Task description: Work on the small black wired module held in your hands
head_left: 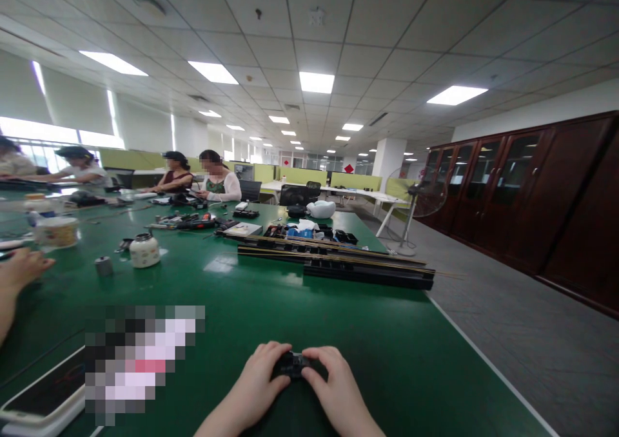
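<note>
A small black part [293, 365], too small to name exactly, sits between my two hands just over the green table near its front edge. My left hand [261, 376] grips its left end between thumb and fingers. On the other side my right hand [331, 376] pinches the right end the same way. The fingers cover both ends of the part, so only its middle shows. Bare green tabletop surrounds both hands.
Long black rails [367, 276] with thin rods lie across the table ahead. At left are a phone [46, 382], a white jar [144, 251], a grey cylinder [103, 266] and a tub [57, 232]. Another person's hand [24, 266] reaches in from the left. A fan [411, 195] stands beyond.
</note>
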Available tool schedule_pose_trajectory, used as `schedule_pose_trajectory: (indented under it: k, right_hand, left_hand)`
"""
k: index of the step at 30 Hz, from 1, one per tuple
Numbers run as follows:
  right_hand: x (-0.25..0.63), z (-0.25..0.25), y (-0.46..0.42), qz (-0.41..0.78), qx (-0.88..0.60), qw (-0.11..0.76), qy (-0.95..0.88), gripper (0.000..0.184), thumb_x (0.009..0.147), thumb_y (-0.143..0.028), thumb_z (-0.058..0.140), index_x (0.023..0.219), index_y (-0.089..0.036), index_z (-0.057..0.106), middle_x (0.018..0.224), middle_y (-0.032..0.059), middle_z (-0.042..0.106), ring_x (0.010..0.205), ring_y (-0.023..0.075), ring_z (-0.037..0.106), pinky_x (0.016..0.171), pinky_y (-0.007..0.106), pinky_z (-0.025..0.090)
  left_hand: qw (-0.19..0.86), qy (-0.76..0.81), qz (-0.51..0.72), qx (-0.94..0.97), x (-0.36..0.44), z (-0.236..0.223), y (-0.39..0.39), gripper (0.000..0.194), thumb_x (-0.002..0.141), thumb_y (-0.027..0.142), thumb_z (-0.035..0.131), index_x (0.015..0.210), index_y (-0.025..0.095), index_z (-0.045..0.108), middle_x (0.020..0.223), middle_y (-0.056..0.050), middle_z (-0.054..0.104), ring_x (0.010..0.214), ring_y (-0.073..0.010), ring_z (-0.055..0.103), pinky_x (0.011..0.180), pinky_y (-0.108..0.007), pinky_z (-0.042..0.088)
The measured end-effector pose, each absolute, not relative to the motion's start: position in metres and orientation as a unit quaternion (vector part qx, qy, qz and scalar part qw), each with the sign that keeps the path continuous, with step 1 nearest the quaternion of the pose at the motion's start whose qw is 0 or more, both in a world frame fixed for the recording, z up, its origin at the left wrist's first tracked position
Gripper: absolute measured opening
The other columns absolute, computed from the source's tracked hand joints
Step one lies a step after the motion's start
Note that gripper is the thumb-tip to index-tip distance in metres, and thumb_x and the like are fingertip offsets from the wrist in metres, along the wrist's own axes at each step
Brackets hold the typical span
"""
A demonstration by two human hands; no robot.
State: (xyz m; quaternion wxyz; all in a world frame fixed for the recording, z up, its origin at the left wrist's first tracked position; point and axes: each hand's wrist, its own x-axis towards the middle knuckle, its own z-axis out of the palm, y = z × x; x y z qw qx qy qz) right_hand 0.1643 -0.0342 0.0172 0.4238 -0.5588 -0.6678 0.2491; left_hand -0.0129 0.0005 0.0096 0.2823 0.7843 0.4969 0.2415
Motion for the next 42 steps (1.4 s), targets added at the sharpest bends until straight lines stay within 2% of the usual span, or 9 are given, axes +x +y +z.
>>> schedule_pose_trajectory:
  k: [9,17,32,42]
  right_hand:
    - [0.16,0.022,-0.035,0.238,-0.549,0.429,-0.677,0.019,0.074,-0.024,0.057,0.09,-0.026,0.067,0.096,0.0029,0.067,0.096,0.0207,0.057,0.09,0.034,0.042]
    - [0.16,0.011,-0.033,0.199,-0.561,0.362,-0.718,0.023,0.069,-0.023,0.063,0.087,-0.035,0.069,0.102,-0.0013,0.068,0.103,0.0229,0.056,0.094,0.041,0.037]
    - [0.163,0.006,-0.029,0.219,-0.568,0.37,-0.702,0.019,0.07,-0.028,0.064,0.087,-0.034,0.07,0.103,-0.0007,0.069,0.104,0.0223,0.057,0.096,0.04,0.035]
    - [0.164,0.001,-0.026,0.215,-0.558,0.388,-0.701,0.02,0.069,-0.03,0.064,0.088,-0.033,0.07,0.101,0.0004,0.069,0.101,0.0225,0.058,0.093,0.039,0.038]
  left_hand:
    - [0.28,0.501,0.235,0.784,-0.012,0.008,0.001,0.048,0.066,0.015,0.052,0.114,0.018,0.055,0.116,-0.007,0.058,0.11,-0.0208,0.048,0.097,-0.031,0.034]
    - [0.269,0.513,0.219,0.785,-0.01,0.012,-0.002,0.046,0.068,0.017,0.051,0.113,0.021,0.054,0.116,-0.005,0.059,0.109,-0.0197,0.049,0.094,-0.03,0.036]
    - [0.263,0.512,0.223,0.787,-0.009,0.01,-0.001,0.045,0.068,0.018,0.049,0.113,0.02,0.055,0.116,-0.005,0.059,0.109,-0.02,0.049,0.094,-0.03,0.036]
    - [0.26,0.519,0.213,0.786,-0.009,0.013,-0.002,0.043,0.069,0.018,0.05,0.112,0.022,0.055,0.115,-0.005,0.06,0.109,-0.0205,0.05,0.093,-0.03,0.037]
